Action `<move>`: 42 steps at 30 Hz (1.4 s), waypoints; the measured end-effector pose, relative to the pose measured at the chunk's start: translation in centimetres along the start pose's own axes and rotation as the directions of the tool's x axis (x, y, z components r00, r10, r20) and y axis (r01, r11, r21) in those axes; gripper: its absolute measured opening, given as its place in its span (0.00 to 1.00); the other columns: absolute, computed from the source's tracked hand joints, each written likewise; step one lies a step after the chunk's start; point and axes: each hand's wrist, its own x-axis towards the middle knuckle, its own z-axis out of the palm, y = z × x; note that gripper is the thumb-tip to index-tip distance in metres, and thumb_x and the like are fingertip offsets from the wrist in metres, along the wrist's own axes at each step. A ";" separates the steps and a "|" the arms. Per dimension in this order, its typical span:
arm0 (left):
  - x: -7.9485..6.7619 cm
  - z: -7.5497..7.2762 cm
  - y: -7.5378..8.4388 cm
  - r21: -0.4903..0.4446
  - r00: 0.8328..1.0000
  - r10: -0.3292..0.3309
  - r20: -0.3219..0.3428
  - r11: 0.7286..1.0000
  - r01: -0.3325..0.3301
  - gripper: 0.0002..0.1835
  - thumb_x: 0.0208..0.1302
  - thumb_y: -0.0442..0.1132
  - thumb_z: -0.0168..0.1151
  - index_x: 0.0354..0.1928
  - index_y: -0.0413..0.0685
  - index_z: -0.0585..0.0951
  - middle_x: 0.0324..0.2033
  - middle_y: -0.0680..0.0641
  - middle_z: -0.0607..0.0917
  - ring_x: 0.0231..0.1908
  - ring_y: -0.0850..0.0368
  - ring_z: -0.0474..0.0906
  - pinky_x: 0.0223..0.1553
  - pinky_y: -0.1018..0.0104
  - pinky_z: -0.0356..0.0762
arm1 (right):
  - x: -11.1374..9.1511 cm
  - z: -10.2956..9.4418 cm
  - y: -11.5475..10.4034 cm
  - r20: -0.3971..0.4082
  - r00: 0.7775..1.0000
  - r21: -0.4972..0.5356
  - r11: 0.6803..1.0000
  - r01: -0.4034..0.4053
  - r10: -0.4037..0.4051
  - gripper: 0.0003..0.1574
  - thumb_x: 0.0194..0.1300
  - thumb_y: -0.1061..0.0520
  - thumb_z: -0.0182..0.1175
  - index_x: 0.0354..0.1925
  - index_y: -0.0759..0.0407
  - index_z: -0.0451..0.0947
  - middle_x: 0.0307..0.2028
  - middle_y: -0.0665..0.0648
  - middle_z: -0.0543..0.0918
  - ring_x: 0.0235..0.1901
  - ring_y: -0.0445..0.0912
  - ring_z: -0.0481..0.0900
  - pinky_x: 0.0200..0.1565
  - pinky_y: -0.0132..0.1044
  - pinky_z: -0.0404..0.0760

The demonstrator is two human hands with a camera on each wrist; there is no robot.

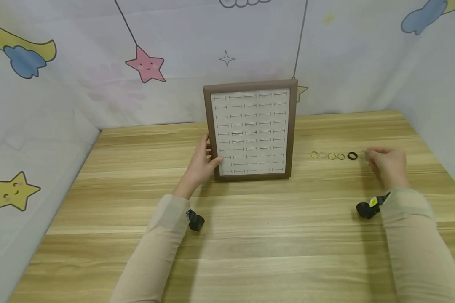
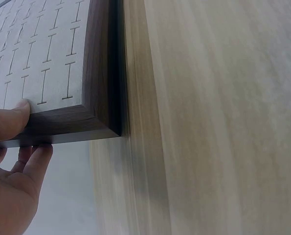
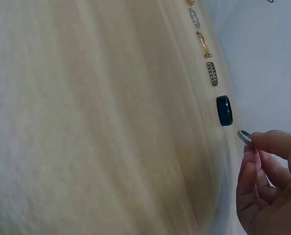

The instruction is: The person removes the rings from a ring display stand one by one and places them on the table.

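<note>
A brown-framed ring display board (image 1: 252, 130) with rows of slits in its white pad stands tilted up on the table. My left hand (image 1: 202, 162) grips its left edge, thumb on the front and fingers behind, as the left wrist view also shows on the frame (image 2: 99, 73). At the right, my right hand (image 1: 388, 164) pinches a silver-coloured ring (image 3: 245, 138) between thumb and fingertips. Next to that hand lies a black ring (image 1: 352, 156), with gold-toned rings (image 1: 332, 156) and a silver ring (image 3: 194, 18) farther left in the row.
The wood-grain table (image 1: 265, 235) spreads under both arms. Behind it hangs a white cloth (image 1: 182, 42) printed with stars and clouds. A small black camera (image 1: 368, 209) sits at the right wrist, another camera (image 1: 195, 220) at the left.
</note>
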 end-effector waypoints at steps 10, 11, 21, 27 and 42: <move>0.0 0.0 0.0 -0.008 1.000 0.002 0.000 1.000 -0.002 0.44 0.66 0.28 0.56 0.75 0.46 0.42 0.62 0.36 0.64 0.61 0.43 0.66 0.65 0.55 0.71 | 0.4 0.0 0.7 -0.002 1.000 -0.078 0.997 0.004 -0.004 0.31 0.64 0.60 0.58 0.09 0.32 0.73 0.10 0.33 0.75 0.14 0.28 0.72 0.19 0.20 0.75; 0.0 0.0 0.0 -0.007 1.000 0.002 0.000 1.000 -0.002 0.44 0.66 0.29 0.56 0.75 0.46 0.42 0.61 0.36 0.64 0.61 0.43 0.66 0.65 0.55 0.72 | 0.4 0.0 0.7 -0.001 1.000 -0.081 0.997 0.001 -0.001 0.31 0.64 0.59 0.58 0.09 0.32 0.72 0.09 0.33 0.75 0.14 0.28 0.72 0.19 0.20 0.75; 0.0 0.0 0.0 -0.005 1.000 0.011 0.001 1.000 -0.011 0.43 0.66 0.29 0.56 0.75 0.45 0.42 0.61 0.36 0.64 0.61 0.43 0.66 0.65 0.54 0.71 | 0.5 -0.3 0.9 0.000 1.000 -0.138 0.990 0.001 -0.001 0.26 0.64 0.55 0.59 0.12 0.33 0.72 0.10 0.33 0.75 0.15 0.28 0.73 0.21 0.21 0.77; 0.0 0.1 -0.1 -0.016 1.000 0.020 -0.001 1.000 -0.020 0.43 0.66 0.28 0.56 0.75 0.45 0.43 0.61 0.36 0.65 0.60 0.43 0.67 0.65 0.54 0.72 | 0.3 -0.3 1.0 0.017 1.000 -0.139 0.990 0.005 -0.002 0.27 0.65 0.54 0.58 0.12 0.31 0.71 0.11 0.32 0.75 0.16 0.27 0.74 0.23 0.20 0.78; -0.1 0.0 0.0 -0.014 1.000 0.013 -0.003 1.000 -0.013 0.42 0.66 0.29 0.56 0.75 0.46 0.44 0.61 0.37 0.64 0.61 0.44 0.66 0.66 0.54 0.70 | 0.3 -0.4 1.1 0.001 1.000 -0.059 0.998 0.011 -0.011 0.25 0.66 0.60 0.54 0.16 0.36 0.73 0.12 0.34 0.75 0.17 0.28 0.74 0.23 0.19 0.79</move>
